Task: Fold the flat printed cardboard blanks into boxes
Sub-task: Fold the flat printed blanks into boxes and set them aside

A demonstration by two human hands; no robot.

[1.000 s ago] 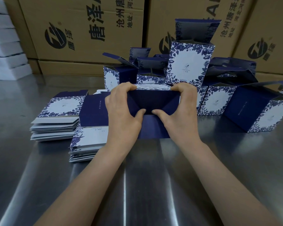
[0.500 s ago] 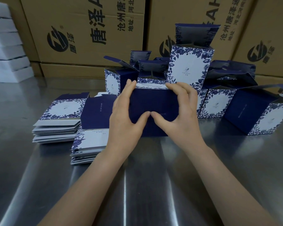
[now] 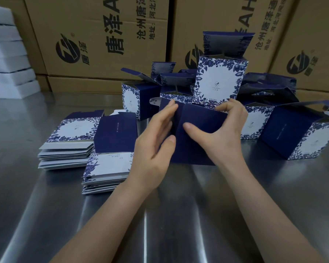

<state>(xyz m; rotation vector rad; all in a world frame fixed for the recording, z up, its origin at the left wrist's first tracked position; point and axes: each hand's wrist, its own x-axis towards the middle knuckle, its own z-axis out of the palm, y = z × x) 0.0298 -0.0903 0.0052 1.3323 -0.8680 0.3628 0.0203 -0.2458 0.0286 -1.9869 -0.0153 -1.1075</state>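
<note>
Head view, centre frame: dark-blue printed cardboard box [image 3: 201,122] gripped by right hand [image 3: 222,137], straight-fingered left hand [image 3: 152,149] flat against it.

Room near me, a crowd beyond my hands
Bare steel table [image 3: 160,224] lies open toward me and between my forearms. Two stacks of flat blanks [image 3: 106,168] sit just beside my left hand [image 3: 152,149]; folded boxes [image 3: 218,80] crowd behind and right of the box [image 3: 201,114] my right hand [image 3: 226,137] grips, brown cartons [image 3: 103,44] walling the back.
</note>
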